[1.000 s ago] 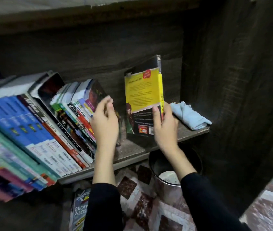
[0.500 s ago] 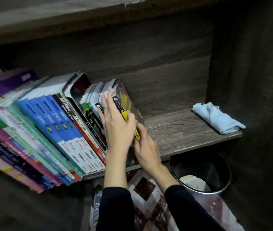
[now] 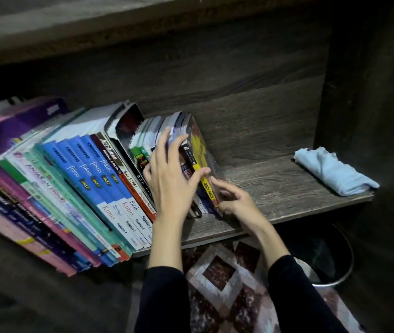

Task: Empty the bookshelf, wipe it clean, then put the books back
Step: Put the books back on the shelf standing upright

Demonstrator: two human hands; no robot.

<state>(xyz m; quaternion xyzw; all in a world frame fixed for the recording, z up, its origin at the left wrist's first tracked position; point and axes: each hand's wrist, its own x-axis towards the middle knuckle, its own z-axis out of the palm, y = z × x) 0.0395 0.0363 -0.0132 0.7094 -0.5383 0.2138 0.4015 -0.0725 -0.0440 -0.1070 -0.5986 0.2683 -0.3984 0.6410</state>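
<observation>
While the yellow-spined book (image 3: 205,181) leans at the row's right end on the shelf (image 3: 287,188), the left hand (image 3: 172,179) lies spread on neighbouring spines and the right hand (image 3: 235,199), fingers loose, should press its base inward until upright.

Yellow book (image 3: 202,162) now shelved against row; right hand (image 3: 235,200) loosened.

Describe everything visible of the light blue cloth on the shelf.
The light blue cloth is soft, creased fabric, loosely folded into a rumpled oblong bundle. It lies flat at the far right end of the dark wooden shelf, close to the cabinet's side wall, one corner reaching the front edge. Neither hand touches it; it sits well apart from the books.
</observation>
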